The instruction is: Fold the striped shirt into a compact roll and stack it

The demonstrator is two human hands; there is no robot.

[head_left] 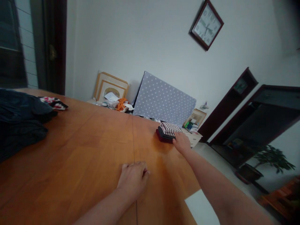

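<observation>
At the far side of the table, a small stack of folded clothes has a striped folded garment [170, 128] on top. Under it lie a dark folded garment [165, 133] and a maroon one [161, 137]. My right hand [182, 142] reaches out to the near right edge of this stack and grips the striped piece there; some of its fingers are hidden. My left hand [134, 177] rests on the wooden table [100, 150], fingers curled in, with nothing visible in them.
A heap of dark clothes [21, 118] lies at the table's left, with a patterned cloth [55, 102] beside it. White paper [202, 207] sits under my right forearm. Beyond the table stand a dotted grey cover [164, 97], picture frames [111, 84] and a potted plant [269, 157].
</observation>
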